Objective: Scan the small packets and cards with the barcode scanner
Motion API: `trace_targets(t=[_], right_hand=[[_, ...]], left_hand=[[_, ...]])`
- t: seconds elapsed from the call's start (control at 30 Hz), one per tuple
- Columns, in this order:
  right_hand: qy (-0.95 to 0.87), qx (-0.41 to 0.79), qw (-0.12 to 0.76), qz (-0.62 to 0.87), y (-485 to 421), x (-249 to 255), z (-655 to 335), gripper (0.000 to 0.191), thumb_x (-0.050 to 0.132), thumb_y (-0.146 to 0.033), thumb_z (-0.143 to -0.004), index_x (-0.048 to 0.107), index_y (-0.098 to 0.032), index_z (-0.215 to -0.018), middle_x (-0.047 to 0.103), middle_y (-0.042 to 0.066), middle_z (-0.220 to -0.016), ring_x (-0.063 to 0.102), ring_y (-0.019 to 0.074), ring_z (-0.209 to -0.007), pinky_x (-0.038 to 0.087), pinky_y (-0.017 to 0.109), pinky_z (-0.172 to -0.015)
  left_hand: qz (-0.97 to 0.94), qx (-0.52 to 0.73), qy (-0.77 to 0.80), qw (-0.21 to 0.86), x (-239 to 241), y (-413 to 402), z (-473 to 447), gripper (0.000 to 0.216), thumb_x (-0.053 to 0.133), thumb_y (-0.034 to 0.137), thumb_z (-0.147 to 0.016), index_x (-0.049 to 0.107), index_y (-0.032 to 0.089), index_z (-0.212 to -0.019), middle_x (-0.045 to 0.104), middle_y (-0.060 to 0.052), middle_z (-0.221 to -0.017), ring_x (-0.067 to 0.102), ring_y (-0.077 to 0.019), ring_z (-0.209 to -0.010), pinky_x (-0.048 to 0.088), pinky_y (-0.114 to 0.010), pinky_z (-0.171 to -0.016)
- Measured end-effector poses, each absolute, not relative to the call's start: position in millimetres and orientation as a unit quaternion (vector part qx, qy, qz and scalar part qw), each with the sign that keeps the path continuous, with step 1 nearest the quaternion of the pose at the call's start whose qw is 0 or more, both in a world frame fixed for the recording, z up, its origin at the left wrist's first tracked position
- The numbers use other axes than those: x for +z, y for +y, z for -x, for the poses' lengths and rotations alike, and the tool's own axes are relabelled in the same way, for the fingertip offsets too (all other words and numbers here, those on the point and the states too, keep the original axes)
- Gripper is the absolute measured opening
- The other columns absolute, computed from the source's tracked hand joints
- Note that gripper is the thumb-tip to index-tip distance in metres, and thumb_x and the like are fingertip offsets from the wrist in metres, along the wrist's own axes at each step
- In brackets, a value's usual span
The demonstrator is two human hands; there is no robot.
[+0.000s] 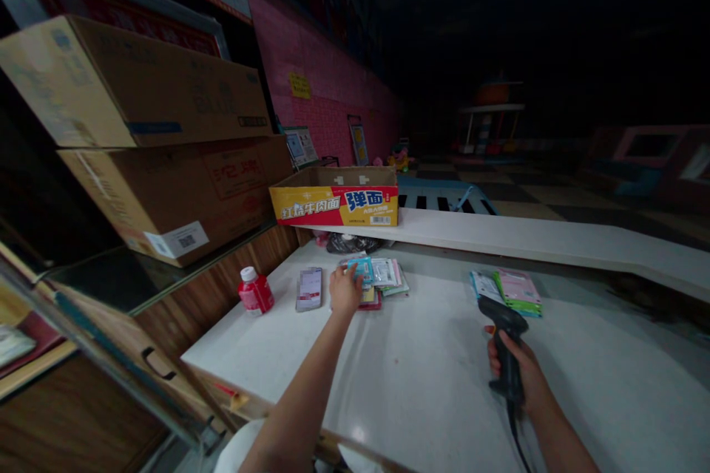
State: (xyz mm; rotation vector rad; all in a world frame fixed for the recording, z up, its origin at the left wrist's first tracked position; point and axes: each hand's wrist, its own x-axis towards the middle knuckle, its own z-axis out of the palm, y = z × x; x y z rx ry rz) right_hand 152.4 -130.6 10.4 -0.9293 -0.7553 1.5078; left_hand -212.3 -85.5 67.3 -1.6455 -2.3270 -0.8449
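Note:
My left hand (346, 290) is at the pile of flat packets on the white table, its fingers closed on the left side of a light-blue packet (363, 268). Whitish, pink, yellow and red packets (387, 273) lie beside and under it. My right hand (518, 366) grips a black barcode scanner (507, 355) by its handle, its head tilted towards the far left and its cable hanging down. Just beyond the scanner lies a second group of packets (518, 290), with pink, green and blue ones showing. Left of my left hand lies a phone (309, 289) with its screen lit.
A red bottle with a white cap (256, 292) stands at the table's left. A yellow and red open carton (336, 199) sits on the raised ledge (499, 229) behind. Two large cardboard boxes (183, 185) are stacked at left. Below the carton is a black plastic bag (352, 243).

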Motion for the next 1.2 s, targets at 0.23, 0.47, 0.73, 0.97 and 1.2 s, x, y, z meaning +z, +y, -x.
trace_targets(t=[0.23,0.47,0.73,0.97,1.2], right_hand=[[-0.323,0.646,0.57,0.393,-128.5,9.6,-152.9,0.049,0.082,-0.05,-0.062,0.065,-0.016,-0.093,0.057,-0.002,-0.055,0.048,0.011,-0.041,0.039,0.021,-0.035],[-0.324,0.646,0.567,0.396,-127.9,12.3,-152.6,0.05,0.081,-0.051,-0.063,0.063,-0.016,-0.094,0.058,-0.002,-0.056,0.05,0.0115,-0.042,0.039,0.021,-0.037],[-0.302,0.59,0.606,0.439,-125.7,22.6,-147.6,0.051,0.082,-0.054,-0.058,0.063,-0.016,-0.087,0.057,-0.003,-0.052,0.048,0.0109,-0.036,0.038,0.02,-0.033],[-0.269,0.503,0.669,0.477,-123.9,24.8,-156.3,0.049,0.084,-0.052,-0.057,0.06,-0.018,-0.083,0.059,-0.004,-0.051,0.05,0.0113,-0.037,0.04,0.021,-0.033],[-0.227,0.485,0.696,0.478,-123.2,31.2,-158.4,0.045,0.083,-0.049,-0.059,0.058,-0.019,-0.081,0.058,-0.005,-0.05,0.049,0.0108,-0.037,0.04,0.021,-0.033]], left_hand=[[0.656,-0.218,-0.721,0.039,63.9,-95.4,208.2,0.038,0.051,0.026,-0.09,0.062,0.026,-0.126,0.052,-0.01,-0.139,0.048,-0.0259,-0.127,0.036,-0.04,-0.109],[0.658,-0.261,-0.702,0.078,68.0,-92.2,194.7,0.036,0.054,0.022,-0.087,0.064,0.023,-0.122,0.055,-0.013,-0.134,0.047,-0.0284,-0.127,0.037,-0.043,-0.109],[0.735,-0.341,-0.586,0.027,64.6,-73.9,108.9,0.029,0.053,0.014,-0.086,0.067,0.02,-0.111,0.06,-0.011,-0.119,0.051,-0.025,-0.116,0.041,-0.043,-0.103],[0.734,-0.383,-0.545,-0.134,34.6,-38.0,22.7,0.024,0.058,0.012,-0.082,0.071,0.017,-0.101,0.069,-0.009,-0.103,0.061,-0.0215,-0.1,0.045,-0.037,-0.096],[0.604,-0.365,-0.65,-0.283,31.0,7.3,-38.9,0.009,0.061,0.016,-0.079,0.07,0.015,-0.079,0.073,-0.009,-0.086,0.068,-0.02,-0.085,0.048,-0.028,-0.077]])
